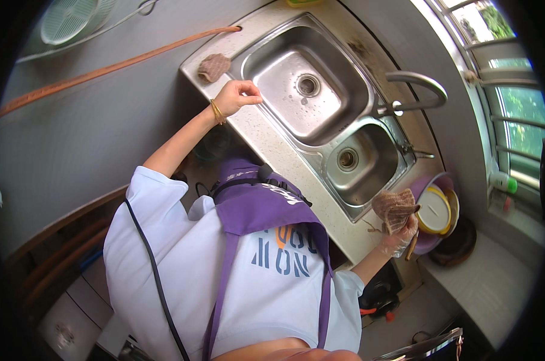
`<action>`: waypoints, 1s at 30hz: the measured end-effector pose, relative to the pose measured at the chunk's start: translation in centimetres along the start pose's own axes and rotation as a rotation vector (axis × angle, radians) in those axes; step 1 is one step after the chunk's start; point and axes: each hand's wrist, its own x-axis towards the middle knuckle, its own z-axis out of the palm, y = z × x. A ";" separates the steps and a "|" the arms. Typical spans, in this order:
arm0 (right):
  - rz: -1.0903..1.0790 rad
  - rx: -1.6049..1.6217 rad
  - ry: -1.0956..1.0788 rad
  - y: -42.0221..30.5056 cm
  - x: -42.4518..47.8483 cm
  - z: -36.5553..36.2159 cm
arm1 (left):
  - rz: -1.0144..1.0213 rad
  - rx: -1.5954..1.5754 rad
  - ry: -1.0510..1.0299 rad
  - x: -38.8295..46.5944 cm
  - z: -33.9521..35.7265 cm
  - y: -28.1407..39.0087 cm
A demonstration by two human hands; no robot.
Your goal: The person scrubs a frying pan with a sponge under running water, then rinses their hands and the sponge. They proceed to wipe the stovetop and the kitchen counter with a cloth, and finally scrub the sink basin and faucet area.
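Note:
My left hand (237,97), with gold-coloured bangles at its wrist, is over the counter's front edge beside the large sink bowl (295,122). Its fingers are curled towards the thumb, and I see nothing between them. Just beyond it, a crumpled brown ribbed cloth (214,67) lies on the counter corner. My right hand (402,237), in a clear plastic glove, grips another brown ribbed cloth (393,208) near the small sink bowl (363,176). A short brown stick-like piece (411,246) shows beside this hand; whether I hold it cannot be told.
A curved faucet (419,90) stands behind the bowls. Right of the sink are a purple basin (424,247) and a yellow-rimmed container with a white lid (433,210). An orange-brown hose (119,67) crosses at left. A barred window (518,108) is at far right.

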 end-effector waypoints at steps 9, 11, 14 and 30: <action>0.059 -0.400 -0.002 0.8 4.6 1.9 | -0.243 0.243 0.499 -11.9 -12.2 -7.6; 0.107 -0.418 -0.008 1.6 5.1 4.2 | -0.325 0.306 0.598 -14.1 -14.3 -10.8; 0.200 -0.371 -0.031 0.3 3.6 6.6 | -0.518 0.456 0.687 -17.5 -13.9 -11.9; 0.321 -0.369 -0.095 -3.3 0.8 5.8 | -0.899 1.067 0.482 -13.8 -12.3 -13.8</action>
